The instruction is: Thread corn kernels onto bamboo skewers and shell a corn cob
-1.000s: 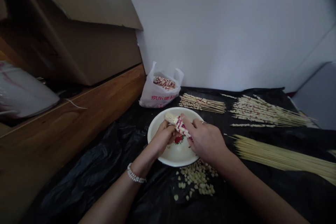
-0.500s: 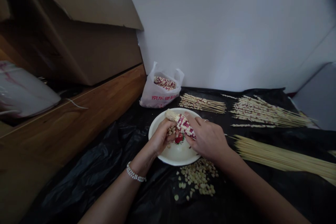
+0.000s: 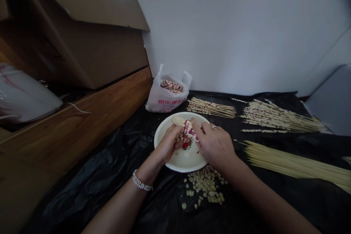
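We noted both hands together above a white enamel bowl [image 3: 189, 162]. The left hand [image 3: 168, 144] was clamped around a corn cob [image 3: 188, 128] with red-speckled pale kernels, and the right hand [image 3: 215, 146] gripped the same cob from the opposite side. The cob lay tilted over the bowl, touching neither its rim nor its floor as far as we could tell. The hands hid most of it, so we could not judge how many kernels remained. Loose kernels [image 3: 179, 138] sat by the left thumb, and a heap of loose kernels [image 3: 205, 186] lay on a black plastic sheet [image 3: 82, 190] just below the bowl. Beyond the bowl were a white plastic bag [image 3: 164, 102] holding a second cob, kernel-threaded wooden skewers [image 3: 279, 117], and a bundle of bare skewers [image 3: 293, 164]. Nothing stood between the hands and the bowl.
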Motion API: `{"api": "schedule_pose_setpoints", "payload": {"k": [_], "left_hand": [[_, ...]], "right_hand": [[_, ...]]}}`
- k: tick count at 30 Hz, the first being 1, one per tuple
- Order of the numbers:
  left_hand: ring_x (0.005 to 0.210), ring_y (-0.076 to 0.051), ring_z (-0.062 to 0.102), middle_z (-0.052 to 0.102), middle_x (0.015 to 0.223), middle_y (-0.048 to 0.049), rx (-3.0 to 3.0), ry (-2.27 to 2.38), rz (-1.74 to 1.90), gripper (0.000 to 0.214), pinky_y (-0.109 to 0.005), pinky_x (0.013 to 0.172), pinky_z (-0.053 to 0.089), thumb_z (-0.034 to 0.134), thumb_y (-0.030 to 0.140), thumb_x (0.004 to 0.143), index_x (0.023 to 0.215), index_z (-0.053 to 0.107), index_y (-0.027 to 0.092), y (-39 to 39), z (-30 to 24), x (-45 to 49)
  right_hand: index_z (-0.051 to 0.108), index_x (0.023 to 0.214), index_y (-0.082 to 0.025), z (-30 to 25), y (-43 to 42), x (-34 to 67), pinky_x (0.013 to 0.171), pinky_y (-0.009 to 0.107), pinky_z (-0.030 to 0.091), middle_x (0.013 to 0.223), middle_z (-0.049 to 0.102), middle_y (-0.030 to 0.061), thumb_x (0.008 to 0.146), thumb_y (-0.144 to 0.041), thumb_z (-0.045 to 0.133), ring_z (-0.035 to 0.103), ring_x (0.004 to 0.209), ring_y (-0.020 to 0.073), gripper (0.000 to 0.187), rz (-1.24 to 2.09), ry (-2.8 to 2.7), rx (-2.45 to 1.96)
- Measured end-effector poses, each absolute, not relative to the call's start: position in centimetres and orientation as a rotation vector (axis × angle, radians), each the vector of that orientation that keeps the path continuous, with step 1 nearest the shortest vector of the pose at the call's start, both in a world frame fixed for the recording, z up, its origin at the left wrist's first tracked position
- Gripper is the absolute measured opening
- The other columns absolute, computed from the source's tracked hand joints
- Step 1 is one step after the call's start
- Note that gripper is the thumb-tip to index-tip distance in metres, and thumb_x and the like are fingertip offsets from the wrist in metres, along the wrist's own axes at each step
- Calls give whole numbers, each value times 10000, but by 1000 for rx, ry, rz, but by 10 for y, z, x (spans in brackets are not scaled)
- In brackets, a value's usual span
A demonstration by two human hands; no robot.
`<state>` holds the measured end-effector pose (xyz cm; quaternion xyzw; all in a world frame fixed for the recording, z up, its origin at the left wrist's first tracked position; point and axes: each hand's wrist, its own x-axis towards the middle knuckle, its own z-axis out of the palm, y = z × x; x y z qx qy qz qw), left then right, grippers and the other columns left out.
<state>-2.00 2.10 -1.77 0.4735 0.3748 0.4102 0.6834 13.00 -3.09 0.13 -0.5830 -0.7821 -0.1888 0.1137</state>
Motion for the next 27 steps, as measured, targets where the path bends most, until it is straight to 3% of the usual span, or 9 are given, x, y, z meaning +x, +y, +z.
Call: {"api": "schedule_pose_setpoints", "payload": {"k": [5,8,12,18,21,27], "left_hand": [[373,-36,234,453,510,41,1017,865,882,133,-233,405,108,519,288,721,699,445,179,22,-15,-19],[356,-36,247,450,493,51,1019,933,902,105,-227,400,97,535,224,683,750,467,179,22,-17,-15],[357,-38,276,491,521,54,1047,948,958,292,-216,403,91,518,106,595,872,471,190,22,-20,-15],[362,-35,245,529,565,25,990,805,880,143,-227,409,103,524,252,704,811,456,187,22,-13,-22],[363,-34,246,511,558,30,998,817,888,171,-234,410,105,545,328,741,788,467,183,23,-13,-22],[358,-35,246,491,531,35,1004,888,891,148,-228,404,82,539,283,710,792,466,184,24,-20,-18]], "right_hand": [[465,1399,-105,-3,-32,123,567,346,446,947,664,162,918,-117,441,653,710,254,482,-521,-2313,-1731],[450,1408,-122,-4,-30,125,538,323,445,975,666,150,886,-145,495,660,716,245,525,-453,-2309,-1743],[464,1391,-144,-3,-26,134,540,297,446,1018,677,113,829,-270,581,664,717,223,588,-356,-2276,-1756],[470,1387,-175,-2,-24,141,519,297,420,1046,675,97,819,-293,585,666,731,237,592,-338,-2252,-1763],[457,1398,-169,0,-25,138,523,303,416,1030,668,103,827,-263,575,663,739,241,591,-350,-2258,-1759],[473,1378,-148,1,-30,131,528,310,411,1005,667,130,841,-188,547,657,738,239,544,-354,-2290,-1748]]}}
